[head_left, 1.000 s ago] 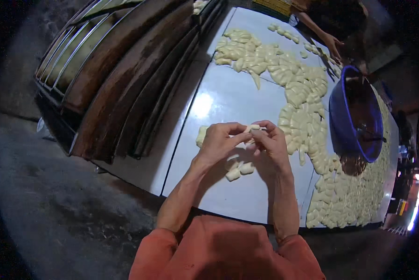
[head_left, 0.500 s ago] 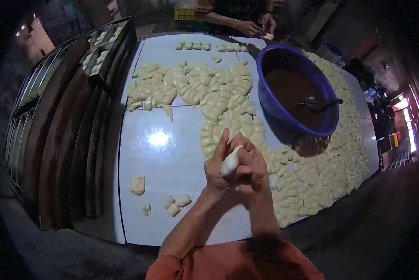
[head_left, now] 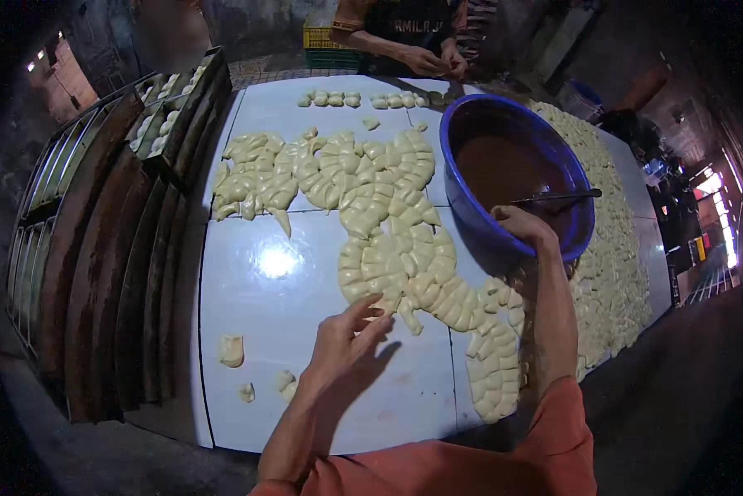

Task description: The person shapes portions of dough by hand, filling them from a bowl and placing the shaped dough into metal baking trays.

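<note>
My left hand (head_left: 351,337) is over the white table with its fingers apart. Its fingertips meet the near edge of a patch of pale, flattened dough pieces (head_left: 400,260) laid side by side. My right hand (head_left: 524,225) reaches over the near rim of a blue tub (head_left: 582,244) holding a brown mass (head_left: 499,169). Its fingers bend down and away from view, so I cannot see whether they hold anything. A dark-handled utensil (head_left: 557,196) rests in the tub just beyond that hand. Small dough lumps (head_left: 285,382) lie beside my left forearm.
Dark trays (head_left: 98,273) stand on edge along the table's left side, with filled compartments (head_left: 160,124) behind. Dough pieces (head_left: 611,281) cover the table's right side. Short rows of dough balls (head_left: 330,99) lie at the back. Across the table, another person's hands (head_left: 437,62) are close together.
My hands have parted from a white dough piece they were squeezing together. The left went down and left to the dough patch; the right went up to the tub. The white piece no longer shows.
</note>
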Tool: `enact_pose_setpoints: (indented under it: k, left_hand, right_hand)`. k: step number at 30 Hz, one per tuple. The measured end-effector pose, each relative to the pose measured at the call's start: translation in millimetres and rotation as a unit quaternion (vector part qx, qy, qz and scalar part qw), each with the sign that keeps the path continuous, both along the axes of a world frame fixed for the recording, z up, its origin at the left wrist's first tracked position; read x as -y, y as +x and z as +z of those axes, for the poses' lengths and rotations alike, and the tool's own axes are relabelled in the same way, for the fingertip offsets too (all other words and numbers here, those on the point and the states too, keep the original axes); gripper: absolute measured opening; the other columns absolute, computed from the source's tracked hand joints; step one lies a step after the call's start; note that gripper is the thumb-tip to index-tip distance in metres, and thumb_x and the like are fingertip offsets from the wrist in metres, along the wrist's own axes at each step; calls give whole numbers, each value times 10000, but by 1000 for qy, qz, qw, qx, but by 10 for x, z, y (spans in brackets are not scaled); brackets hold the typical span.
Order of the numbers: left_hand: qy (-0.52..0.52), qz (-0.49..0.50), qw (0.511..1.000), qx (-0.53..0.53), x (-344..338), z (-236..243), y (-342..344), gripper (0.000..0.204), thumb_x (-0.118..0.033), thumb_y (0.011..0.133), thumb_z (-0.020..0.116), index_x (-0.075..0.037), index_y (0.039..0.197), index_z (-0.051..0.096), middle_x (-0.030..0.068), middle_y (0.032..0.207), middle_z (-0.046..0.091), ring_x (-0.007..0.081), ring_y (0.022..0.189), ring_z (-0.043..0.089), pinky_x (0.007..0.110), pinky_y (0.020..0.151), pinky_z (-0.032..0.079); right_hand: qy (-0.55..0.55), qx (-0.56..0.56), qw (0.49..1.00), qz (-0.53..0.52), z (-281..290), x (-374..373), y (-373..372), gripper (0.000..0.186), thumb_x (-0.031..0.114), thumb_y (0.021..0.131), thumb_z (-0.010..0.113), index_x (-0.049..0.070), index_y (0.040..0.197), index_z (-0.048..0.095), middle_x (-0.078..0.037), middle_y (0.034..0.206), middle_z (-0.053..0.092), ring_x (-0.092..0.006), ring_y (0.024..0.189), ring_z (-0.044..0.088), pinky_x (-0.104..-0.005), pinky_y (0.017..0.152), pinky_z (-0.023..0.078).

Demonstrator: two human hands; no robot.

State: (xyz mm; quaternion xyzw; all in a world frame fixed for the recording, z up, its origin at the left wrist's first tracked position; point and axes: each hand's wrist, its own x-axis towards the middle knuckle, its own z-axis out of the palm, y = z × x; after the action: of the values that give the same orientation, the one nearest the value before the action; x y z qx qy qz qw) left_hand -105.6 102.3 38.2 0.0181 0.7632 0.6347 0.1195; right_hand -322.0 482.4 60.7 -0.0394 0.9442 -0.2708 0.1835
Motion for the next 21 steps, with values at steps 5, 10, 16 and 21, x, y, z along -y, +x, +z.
enact_pose_setpoints:
  k: [5,10,16,21]
  left_hand:
    - [-36,-37,998,19,22,7,40,447,-271,974,680,-26,1341,605,169,1092,746,226,903,756,313,758,571]
    - [53,-57,995,57,-121,88,-45,469,-237,989,666,-16,1389,557,162,1166,724,244,1026,725,331,874,559]
    - [383,46,915,115,-406,79,-153,486,-374,1077,482,-28,1414,535,132,1379,584,225,1247,576,372,1010,480]
    - [485,192,839,157,19,-29,88,360,-338,1035,574,-33,1222,618,76,1078,666,166,894,648,312,793,553]
  right_hand:
    - [-305,68,947,-72,203,29,74,167,232,959,683,74,984,634,-14,864,647,-96,815,614,-289,733,517]
    - [-547,-5,820,-166,500,571,408,93,187,981,662,117,1005,607,38,786,589,-79,632,598,-214,536,480]
    - [-634,94,739,-208,339,1800,1108,101,160,988,644,110,1057,589,11,890,642,-75,729,647,-198,562,547]
    - [-642,211,730,-100,42,2395,1518,225,122,940,677,96,1138,573,-3,944,626,-87,736,618,-245,632,567]
